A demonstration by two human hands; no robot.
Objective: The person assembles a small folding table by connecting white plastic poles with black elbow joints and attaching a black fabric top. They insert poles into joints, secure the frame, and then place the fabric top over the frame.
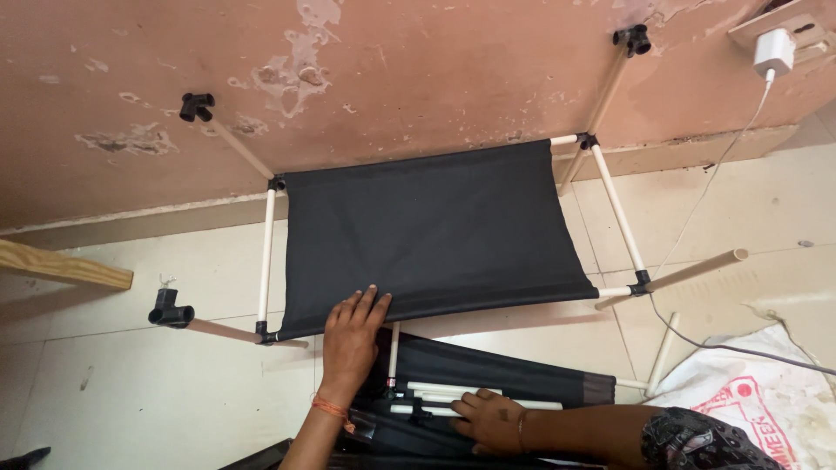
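While the left hand (353, 341) lies flat, fingers spread and gripping nothing, on the near hem of the black fabric sling (435, 231), the right hand (490, 420) presses down on a bundle of loose white plastic tubes (475, 399) lying on folded black cloth (488, 374) near the person; whether its fingers actually curl round a tube I cannot tell from here.

That sling is stretched between white tube rails (266, 261) joined by small black plastic corner connectors (277, 184), and it sits on the pale tiled floor (157, 383) against the far wall. It looks light and a little wobbly: the cloth is soft and sags in the middle, the tubes are stiff but thin, and the push-fit joints would likely pull apart if tugged. Best taken by the rails close to a connector, not by the cloth.

Further out, bare legs splay off with open connectors (171, 311) at their ends. A wooden plank (65, 265) lies at the left, a white woven sack (758, 392) at the near right, and a white charger (774, 50) hangs on the peeling pink wall (392, 70).
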